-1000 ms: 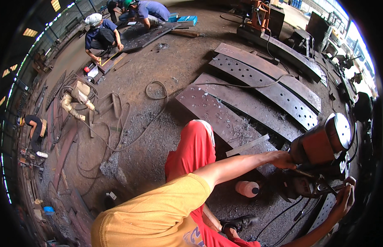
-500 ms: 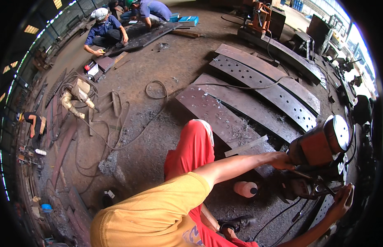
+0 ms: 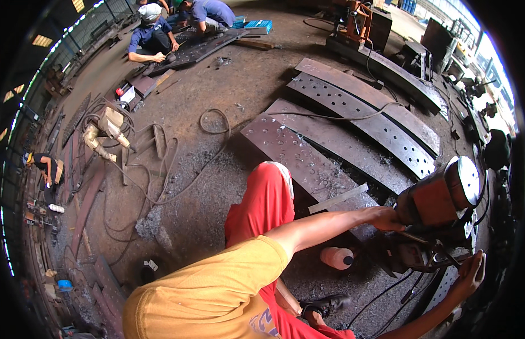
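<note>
Lying at the right is a magnetic drill [image 3: 431, 200] with an orange-red motor housing and a silver end cap. My left hand [image 3: 385, 218] is closed at the motor's lower end, its fingertips partly hidden against the machine. At the lower right my right hand [image 3: 469, 278] curls round the end of a dark feed lever [image 3: 447, 255] that sticks out from the drill. Below my left forearm stands a pinkish bottle [image 3: 336, 258] with a dark cap. Drilled steel plates [image 3: 296, 152] lie beyond the drill, and a narrow flat bar [image 3: 338, 199] rests on the nearest one.
Cables [image 3: 381, 308] run from the drill across the floor. A long hose [image 3: 186, 200] loops at the left near a brass-coloured tool [image 3: 101, 135]. Metal shavings [image 3: 149, 223] litter the floor. Co-workers [image 3: 152, 39] crouch over a plate at the back left; another orange drill [image 3: 355, 25] stands far right.
Both my hands keep nearly the same place on the drill. At the back left, the co-worker in a white head covering has shifted slightly to the right.
</note>
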The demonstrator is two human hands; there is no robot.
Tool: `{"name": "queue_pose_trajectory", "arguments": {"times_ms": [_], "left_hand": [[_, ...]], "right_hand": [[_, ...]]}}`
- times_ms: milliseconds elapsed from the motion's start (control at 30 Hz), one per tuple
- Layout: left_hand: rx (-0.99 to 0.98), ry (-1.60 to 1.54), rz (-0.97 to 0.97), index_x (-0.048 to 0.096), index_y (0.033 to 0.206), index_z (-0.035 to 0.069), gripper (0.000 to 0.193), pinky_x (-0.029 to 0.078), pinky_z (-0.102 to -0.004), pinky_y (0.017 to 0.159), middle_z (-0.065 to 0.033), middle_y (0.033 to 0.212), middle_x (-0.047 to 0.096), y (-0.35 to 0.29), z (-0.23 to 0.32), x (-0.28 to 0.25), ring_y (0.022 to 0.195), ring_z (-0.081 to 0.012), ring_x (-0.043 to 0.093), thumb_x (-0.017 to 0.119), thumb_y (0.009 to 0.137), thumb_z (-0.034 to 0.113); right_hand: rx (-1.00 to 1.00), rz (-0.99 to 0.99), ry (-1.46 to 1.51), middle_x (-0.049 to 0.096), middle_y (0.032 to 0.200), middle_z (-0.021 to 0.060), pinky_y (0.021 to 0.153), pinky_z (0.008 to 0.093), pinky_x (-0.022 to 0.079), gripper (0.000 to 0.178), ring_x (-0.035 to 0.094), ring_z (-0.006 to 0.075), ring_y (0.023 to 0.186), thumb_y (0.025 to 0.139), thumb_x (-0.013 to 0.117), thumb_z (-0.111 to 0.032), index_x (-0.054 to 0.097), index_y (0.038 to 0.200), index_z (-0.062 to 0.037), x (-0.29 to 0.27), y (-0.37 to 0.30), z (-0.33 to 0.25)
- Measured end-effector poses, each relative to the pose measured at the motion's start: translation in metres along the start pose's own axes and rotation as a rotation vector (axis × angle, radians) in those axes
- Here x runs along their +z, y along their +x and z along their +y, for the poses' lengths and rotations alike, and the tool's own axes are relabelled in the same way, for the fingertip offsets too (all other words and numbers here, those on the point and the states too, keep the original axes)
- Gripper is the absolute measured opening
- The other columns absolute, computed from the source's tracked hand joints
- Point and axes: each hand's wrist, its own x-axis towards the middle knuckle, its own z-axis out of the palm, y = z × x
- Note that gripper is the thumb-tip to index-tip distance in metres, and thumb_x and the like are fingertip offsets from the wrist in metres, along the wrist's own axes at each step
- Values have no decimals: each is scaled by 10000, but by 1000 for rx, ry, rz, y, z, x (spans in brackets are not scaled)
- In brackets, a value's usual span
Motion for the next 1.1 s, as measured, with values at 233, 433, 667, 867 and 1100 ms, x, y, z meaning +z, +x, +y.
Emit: {"name": "queue_pose_trajectory", "arguments": {"times_ms": [233, 433, 667, 867, 1100], "left_hand": [[29, -24, -3, 704, 1114, 63, 548, 517, -452, 831, -177, 968, 720, -3, 1, -3, 959, -349, 690, 544, 944, 559], [-37, -49, 13, 716, 1089, 64, 530, 507, -460, 862, -180, 1012, 717, -10, 11, -5, 996, -351, 677, 545, 931, 540], [-18, -56, -17, 706, 1085, 36, 555, 513, -455, 846, -180, 991, 720, -10, 12, -7, 972, -352, 685, 544, 941, 547], [25, -37, 17, 711, 1066, 40, 551, 511, -457, 851, -184, 978, 719, -3, 3, 0, 966, -357, 684, 534, 943, 548], [45, -53, 40, 719, 1046, 47, 541, 513, -455, 849, -174, 952, 724, -8, 6, -2, 958, -345, 689, 527, 944, 542]], "right_hand": [[-1, -13, -41, 370, 671, -39, 504, 255, 194, 305, 285, 41, 565, 1031, 557, -276, 552, 805, -73, -3, 0, 3], [-9, -46, -47, 398, 697, -32, 515, 247, 209, 259, 310, 41, 587, 1028, 566, -249, 590, 860, -53, -16, 3, 12], [63, -33, -6, 431, 719, -27, 519, 234, 212, 243, 319, 38, 590, 1025, 572, -245, 624, 921, -32, -11, 1, 5], [28, 83, 19, 308, 629, -56, 510, 259, 149, 332, 232, 36, 544, 1025, 556, -266, 518, 747, -88, 18, -10, -16], [32, 10, 20, 322, 638, -52, 515, 261, 153, 320, 234, 39, 553, 1027, 551, -252, 523, 758, -81, 10, -7, -13]]}}
